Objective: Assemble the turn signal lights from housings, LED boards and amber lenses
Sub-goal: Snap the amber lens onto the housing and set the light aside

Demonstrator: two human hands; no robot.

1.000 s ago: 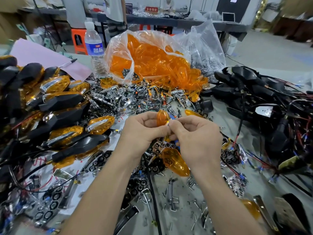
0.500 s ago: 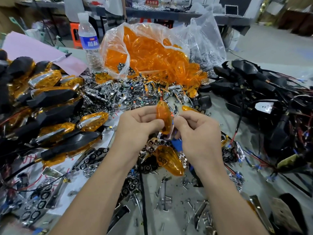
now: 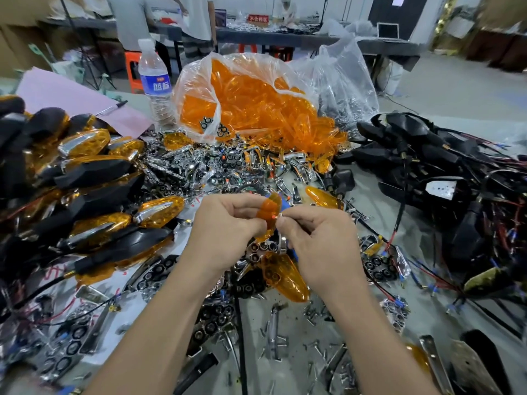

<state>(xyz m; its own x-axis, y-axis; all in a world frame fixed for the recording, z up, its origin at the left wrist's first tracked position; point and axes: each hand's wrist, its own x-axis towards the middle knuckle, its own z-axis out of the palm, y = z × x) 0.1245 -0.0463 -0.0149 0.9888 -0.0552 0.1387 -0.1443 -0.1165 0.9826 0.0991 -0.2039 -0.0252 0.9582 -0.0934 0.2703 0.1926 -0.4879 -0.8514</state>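
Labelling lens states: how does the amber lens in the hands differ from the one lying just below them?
The held lens is pinched by left hand and right hand, raised, roughly upright. The table lens lies untouched, broad face up, on chrome parts. Both are translucent amber.

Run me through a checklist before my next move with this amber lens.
1. Left hand has a grip on the lens: ok.
2. Right hand pinches a small part at the lens edge: ok.
3. Whether that part is an LED board or a wire: cannot tell.
4. Part seated in the lens: cannot tell, fingers hide it.
5. Housings piled on the right: ok.
6. Spare lenses in the open bag: ok.
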